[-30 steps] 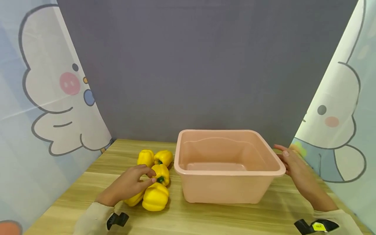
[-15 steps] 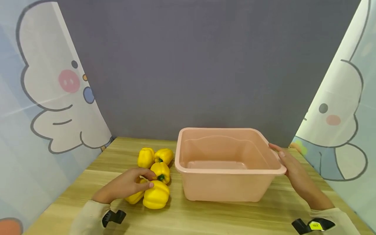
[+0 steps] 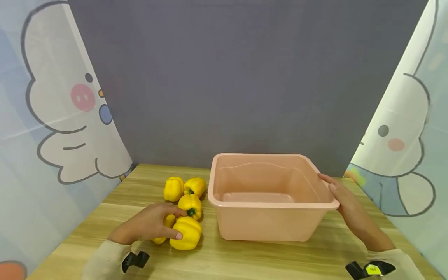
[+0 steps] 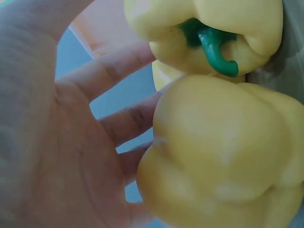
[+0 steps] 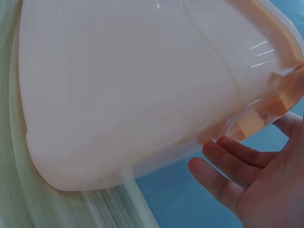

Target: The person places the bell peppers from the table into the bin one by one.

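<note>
On the left of the table, several yellow bell peppers lie in a cluster. My left hand (image 3: 150, 221) reaches over the nearest ones. Its thumb touches the front bell pepper (image 3: 186, 233), while the index finger extends behind it, near the middle bell pepper (image 3: 190, 206). In the left wrist view, spread fingers (image 4: 133, 118) lie behind a large bell pepper (image 4: 223, 147); another bell pepper (image 4: 209, 28) shows its green stem. A pink plastic basin (image 3: 269, 223) stands upright, its visible inside bare. At its right rim, my right hand (image 3: 350, 206) holds on, fingers (image 5: 232, 161) below the rim outside.
Two more bell peppers lie farther back, one left (image 3: 173, 189) and one right (image 3: 195, 187). A wooden table (image 3: 245, 258) carries everything. Behind it hangs a grey backdrop (image 3: 224, 85), with cartoon-printed curtains (image 3: 70, 155) on both sides.
My right hand has moved left from beside the basin onto its rim. The left hand has lowered, its thumb shifting down the front bell pepper. The basin stays about where it was.
</note>
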The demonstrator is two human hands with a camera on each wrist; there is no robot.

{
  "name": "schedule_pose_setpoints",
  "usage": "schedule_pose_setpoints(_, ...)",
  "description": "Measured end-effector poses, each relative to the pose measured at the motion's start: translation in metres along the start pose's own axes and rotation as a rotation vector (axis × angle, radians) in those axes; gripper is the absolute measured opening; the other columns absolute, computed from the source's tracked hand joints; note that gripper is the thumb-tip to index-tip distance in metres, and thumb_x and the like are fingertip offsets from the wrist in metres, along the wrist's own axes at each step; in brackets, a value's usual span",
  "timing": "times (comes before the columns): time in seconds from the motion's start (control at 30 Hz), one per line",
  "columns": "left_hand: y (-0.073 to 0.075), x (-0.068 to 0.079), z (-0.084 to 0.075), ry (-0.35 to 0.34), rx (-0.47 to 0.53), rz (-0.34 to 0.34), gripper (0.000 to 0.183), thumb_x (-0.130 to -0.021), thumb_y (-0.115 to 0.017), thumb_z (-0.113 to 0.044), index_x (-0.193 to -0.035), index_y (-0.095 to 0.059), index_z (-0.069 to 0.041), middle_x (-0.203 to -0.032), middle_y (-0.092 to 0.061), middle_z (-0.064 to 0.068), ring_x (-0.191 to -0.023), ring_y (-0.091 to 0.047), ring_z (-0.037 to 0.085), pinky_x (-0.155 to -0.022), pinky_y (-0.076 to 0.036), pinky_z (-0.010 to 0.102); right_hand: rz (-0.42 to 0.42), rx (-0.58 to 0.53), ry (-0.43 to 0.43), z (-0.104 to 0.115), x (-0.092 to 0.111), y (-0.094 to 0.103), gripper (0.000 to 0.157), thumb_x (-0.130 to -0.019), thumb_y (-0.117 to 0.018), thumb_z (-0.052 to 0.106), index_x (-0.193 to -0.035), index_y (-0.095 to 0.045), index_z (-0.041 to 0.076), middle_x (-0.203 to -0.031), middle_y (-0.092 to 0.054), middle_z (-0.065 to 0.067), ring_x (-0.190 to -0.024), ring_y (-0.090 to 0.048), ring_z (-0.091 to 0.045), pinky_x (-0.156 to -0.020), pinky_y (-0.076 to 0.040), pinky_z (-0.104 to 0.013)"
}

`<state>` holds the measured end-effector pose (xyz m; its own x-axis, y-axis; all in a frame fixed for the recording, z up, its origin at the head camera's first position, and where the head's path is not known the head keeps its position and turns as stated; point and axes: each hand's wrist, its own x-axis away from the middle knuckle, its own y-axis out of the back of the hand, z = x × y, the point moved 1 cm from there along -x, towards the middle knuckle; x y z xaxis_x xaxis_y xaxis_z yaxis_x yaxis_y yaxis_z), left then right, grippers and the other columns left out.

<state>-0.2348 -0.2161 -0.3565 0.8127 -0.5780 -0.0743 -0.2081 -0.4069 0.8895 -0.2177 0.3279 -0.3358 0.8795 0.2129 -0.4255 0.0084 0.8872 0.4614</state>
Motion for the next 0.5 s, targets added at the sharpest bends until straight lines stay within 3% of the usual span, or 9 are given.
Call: schedule_pose_setpoints(0.5, -0.0047, -0.0011, -0.0047, -0.008, -0.171, -0.004, 0.086, -0.072, -0.071, -0.077, -0.136, -0.064, -0.020, -0.133, -0.063, 0.004, -0.124, -0.055, 0.032, -0.099, -0.034, 0.066, -0.024, -0.082, 0.004, -0.0067, 0.0004, -0.0019, 0.047, -0.111, -0.029, 0.020, -0.157, -0.033, 0.009, -0.144, -0.041, 0.018, -0.118, -0.052, 0.003, -0.085, -0.047, -0.016)
